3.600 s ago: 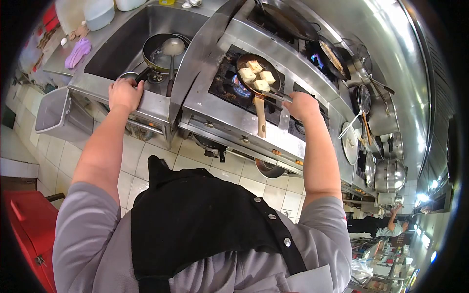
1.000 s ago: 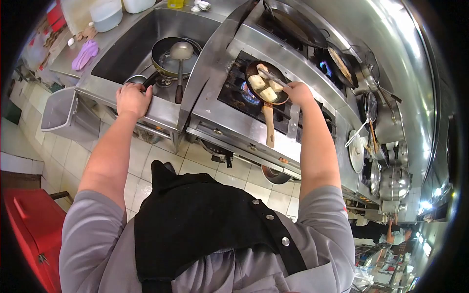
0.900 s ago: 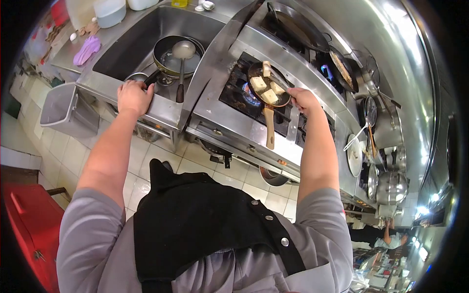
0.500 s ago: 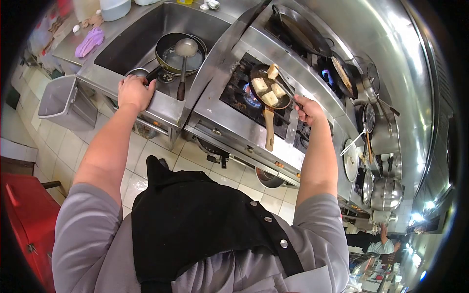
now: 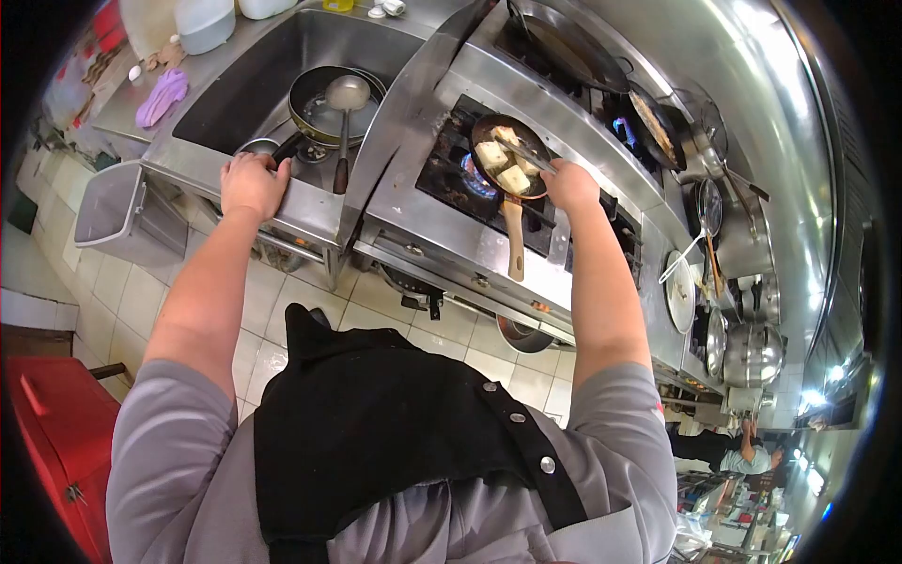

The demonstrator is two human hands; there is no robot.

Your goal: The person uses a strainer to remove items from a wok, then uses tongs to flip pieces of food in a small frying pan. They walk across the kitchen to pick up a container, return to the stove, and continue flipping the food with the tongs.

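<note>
The pale blocks (image 5: pixel 514 179) lie in the frying pan (image 5: pixel 529 134) over a blue flame (image 5: pixel 476 179), its wooden handle (image 5: pixel 514 240) pointing toward the stove's front edge. From the left, a purple cloth (image 5: pixel 162 98) lies near the sink's left edge, and your left hand (image 5: pixel 252 186) rests with bent fingers on the front edge of the sink (image 5: pixel 235 111), though whether it grasps the dark pan handle (image 5: pixel 290 148) beside it you can't tell. Farther right, a ladle (image 5: pixel 348 92) leans in the sink pan (image 5: pixel 305 92), and your right hand (image 5: pixel 570 185) grips a long metal utensil (image 5: pixel 526 155) reaching in among the blocks.
</note>
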